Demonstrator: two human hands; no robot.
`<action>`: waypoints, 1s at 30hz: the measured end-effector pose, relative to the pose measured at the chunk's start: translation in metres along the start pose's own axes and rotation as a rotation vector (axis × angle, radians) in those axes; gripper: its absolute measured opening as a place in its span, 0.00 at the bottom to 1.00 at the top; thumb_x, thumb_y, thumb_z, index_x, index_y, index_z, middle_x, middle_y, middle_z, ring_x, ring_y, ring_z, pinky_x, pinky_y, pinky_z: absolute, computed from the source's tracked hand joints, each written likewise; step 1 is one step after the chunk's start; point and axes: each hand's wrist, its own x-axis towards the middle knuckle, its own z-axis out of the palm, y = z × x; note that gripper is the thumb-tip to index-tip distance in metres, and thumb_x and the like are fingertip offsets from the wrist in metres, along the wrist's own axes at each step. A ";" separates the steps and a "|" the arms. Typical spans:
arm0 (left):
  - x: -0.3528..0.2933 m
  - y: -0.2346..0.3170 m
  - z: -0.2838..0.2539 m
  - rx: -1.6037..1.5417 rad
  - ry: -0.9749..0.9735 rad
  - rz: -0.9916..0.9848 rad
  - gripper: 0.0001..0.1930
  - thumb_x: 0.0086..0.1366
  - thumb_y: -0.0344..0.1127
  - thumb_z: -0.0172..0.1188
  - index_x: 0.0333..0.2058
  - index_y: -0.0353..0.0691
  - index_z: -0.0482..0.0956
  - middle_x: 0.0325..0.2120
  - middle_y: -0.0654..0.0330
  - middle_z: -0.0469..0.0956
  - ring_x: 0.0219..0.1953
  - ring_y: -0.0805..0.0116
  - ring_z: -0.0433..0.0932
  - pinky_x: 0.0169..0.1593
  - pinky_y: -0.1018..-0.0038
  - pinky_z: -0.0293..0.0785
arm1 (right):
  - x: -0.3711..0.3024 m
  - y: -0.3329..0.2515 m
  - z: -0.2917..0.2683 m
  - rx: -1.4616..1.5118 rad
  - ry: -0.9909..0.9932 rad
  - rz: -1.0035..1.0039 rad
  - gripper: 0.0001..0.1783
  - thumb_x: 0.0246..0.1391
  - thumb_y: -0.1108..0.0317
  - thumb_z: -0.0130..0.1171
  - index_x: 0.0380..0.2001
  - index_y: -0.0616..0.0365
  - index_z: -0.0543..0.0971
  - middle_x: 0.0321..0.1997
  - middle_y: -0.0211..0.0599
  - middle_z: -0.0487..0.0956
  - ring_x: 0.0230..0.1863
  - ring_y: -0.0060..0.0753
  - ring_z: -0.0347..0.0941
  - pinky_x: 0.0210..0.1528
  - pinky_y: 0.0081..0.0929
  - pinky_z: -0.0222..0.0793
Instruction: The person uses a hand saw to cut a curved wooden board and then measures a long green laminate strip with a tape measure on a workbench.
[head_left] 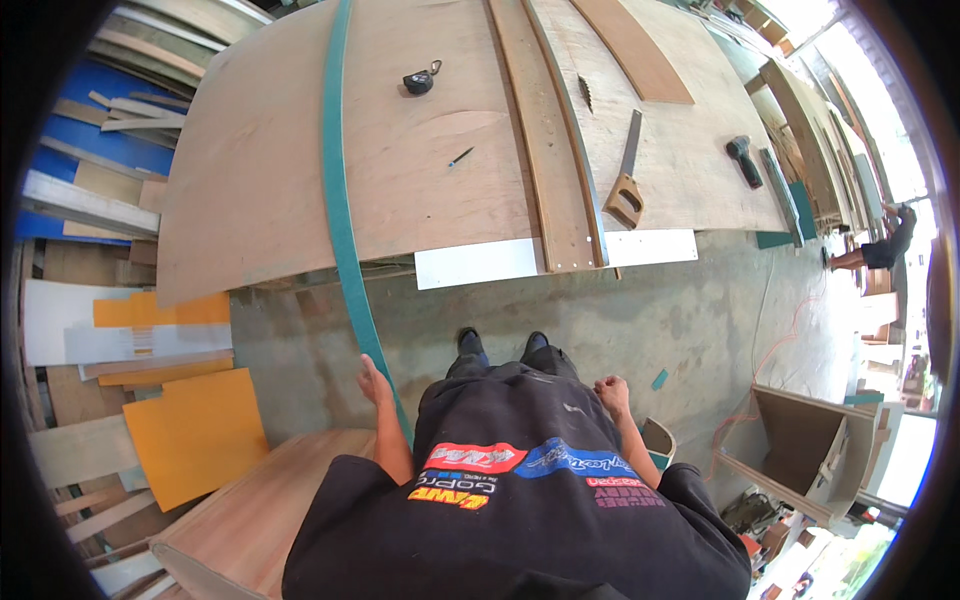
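Note:
My left hand (374, 381) is at the edge of a long teal strip (340, 190), its fingers stretched out and not wrapped round it. That strip runs from the far side of the plywood-topped table (240, 190), over the near edge, down to my left side. Held low beside my right hip, my right hand (612, 392) has its fingers curled, and nothing shows in it. On the plywood lie a black tape measure (418, 82) with a clip, a pencil (461, 157), a handsaw (627, 185) with a wooden handle, and a black handheld power tool (743, 160).
A long brown wooden channel (552, 140) crosses the table over a white strip (475, 264). Left stand stacked boards and orange panels (195, 435); a wooden cabinet (270, 500) is near my left. An open box (800, 440) and cords lie right. Another person (885, 245) is far right.

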 end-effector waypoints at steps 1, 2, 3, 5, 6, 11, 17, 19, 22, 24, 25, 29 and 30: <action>-0.003 -0.003 -0.001 -0.005 0.069 0.002 0.39 0.62 0.67 0.53 0.42 0.25 0.76 0.37 0.44 0.78 0.43 0.46 0.76 0.51 0.58 0.69 | 0.001 -0.006 0.001 0.006 -0.017 -0.031 0.09 0.54 0.69 0.58 0.29 0.66 0.77 0.24 0.40 0.82 0.21 0.27 0.78 0.22 0.25 0.73; -0.006 -0.001 -0.003 -0.044 0.044 0.050 0.38 0.63 0.67 0.53 0.42 0.26 0.76 0.36 0.45 0.79 0.42 0.48 0.77 0.50 0.59 0.70 | 0.003 -0.018 0.002 0.007 -0.040 -0.069 0.09 0.55 0.68 0.57 0.29 0.66 0.77 0.23 0.39 0.81 0.21 0.27 0.78 0.23 0.26 0.73; -0.008 0.004 -0.008 -0.079 0.020 0.097 0.37 0.64 0.66 0.53 0.41 0.26 0.77 0.35 0.46 0.79 0.41 0.49 0.77 0.49 0.59 0.70 | 0.002 -0.031 0.003 0.006 -0.067 -0.102 0.10 0.56 0.68 0.57 0.29 0.66 0.77 0.22 0.39 0.81 0.21 0.27 0.78 0.23 0.26 0.73; -0.004 0.012 -0.017 -0.077 -0.056 0.126 0.35 0.64 0.64 0.53 0.39 0.27 0.78 0.34 0.48 0.80 0.40 0.51 0.78 0.49 0.60 0.71 | 0.004 -0.072 0.003 -0.065 -0.097 -0.181 0.13 0.58 0.65 0.55 0.27 0.66 0.77 0.19 0.39 0.80 0.20 0.26 0.78 0.23 0.26 0.73; 0.005 0.009 -0.027 -0.038 -0.110 0.104 0.34 0.65 0.63 0.54 0.38 0.28 0.78 0.34 0.49 0.81 0.40 0.52 0.79 0.48 0.61 0.72 | 0.002 -0.099 0.005 -0.103 -0.117 -0.221 0.15 0.59 0.63 0.54 0.26 0.66 0.77 0.18 0.39 0.80 0.20 0.26 0.78 0.23 0.26 0.73; -0.008 -0.008 -0.036 -0.013 -0.083 0.132 0.31 0.64 0.61 0.57 0.33 0.29 0.80 0.33 0.45 0.81 0.40 0.50 0.80 0.46 0.62 0.73 | -0.005 -0.245 0.025 -0.158 -0.219 -0.518 0.20 0.63 0.59 0.54 0.23 0.65 0.76 0.16 0.37 0.77 0.18 0.24 0.75 0.23 0.25 0.71; -0.041 -0.034 -0.038 0.193 -0.104 0.037 0.35 0.61 0.64 0.58 0.36 0.27 0.79 0.34 0.39 0.79 0.40 0.44 0.79 0.44 0.58 0.72 | 0.048 -0.376 0.089 -0.453 -0.316 -0.946 0.22 0.62 0.56 0.54 0.26 0.66 0.78 0.20 0.42 0.80 0.23 0.35 0.78 0.30 0.33 0.72; -0.057 -0.027 -0.032 0.180 -0.052 0.089 0.36 0.60 0.65 0.59 0.37 0.27 0.78 0.34 0.39 0.80 0.40 0.42 0.79 0.44 0.58 0.72 | 0.058 -0.415 0.110 -0.508 -0.358 -1.049 0.21 0.62 0.56 0.55 0.29 0.66 0.79 0.24 0.46 0.81 0.27 0.40 0.80 0.33 0.35 0.73; -0.058 -0.021 -0.034 0.272 0.040 0.044 0.36 0.60 0.65 0.58 0.35 0.26 0.77 0.33 0.39 0.80 0.39 0.41 0.78 0.42 0.57 0.72 | 0.075 -0.471 0.133 -0.508 -0.467 -1.107 0.18 0.61 0.57 0.56 0.32 0.65 0.79 0.29 0.49 0.82 0.33 0.46 0.81 0.37 0.38 0.75; -0.056 0.009 -0.033 0.263 0.073 0.040 0.35 0.60 0.65 0.59 0.33 0.28 0.77 0.33 0.40 0.80 0.38 0.40 0.78 0.42 0.56 0.72 | 0.096 -0.491 0.142 -0.496 -0.522 -1.069 0.16 0.60 0.59 0.56 0.32 0.63 0.80 0.31 0.51 0.82 0.36 0.50 0.81 0.39 0.41 0.76; -0.057 0.028 -0.034 0.258 0.085 0.034 0.35 0.60 0.65 0.59 0.32 0.28 0.77 0.32 0.40 0.79 0.38 0.40 0.78 0.42 0.56 0.72 | 0.110 -0.498 0.142 -0.494 -0.509 -1.080 0.15 0.60 0.59 0.56 0.33 0.62 0.80 0.32 0.50 0.83 0.36 0.50 0.82 0.39 0.41 0.76; -0.034 0.102 -0.024 0.351 0.051 0.015 0.33 0.59 0.64 0.60 0.30 0.31 0.76 0.30 0.41 0.79 0.36 0.40 0.77 0.40 0.56 0.71 | 0.149 -0.519 0.149 -0.471 -0.468 -1.045 0.15 0.59 0.60 0.56 0.33 0.62 0.80 0.32 0.50 0.83 0.36 0.48 0.82 0.40 0.41 0.76; -0.023 0.105 -0.018 0.344 0.060 0.034 0.32 0.59 0.64 0.60 0.30 0.31 0.76 0.30 0.41 0.79 0.35 0.40 0.77 0.40 0.55 0.71 | 0.156 -0.533 0.153 -0.487 -0.442 -1.072 0.15 0.59 0.59 0.57 0.33 0.62 0.80 0.32 0.50 0.83 0.36 0.48 0.82 0.40 0.41 0.76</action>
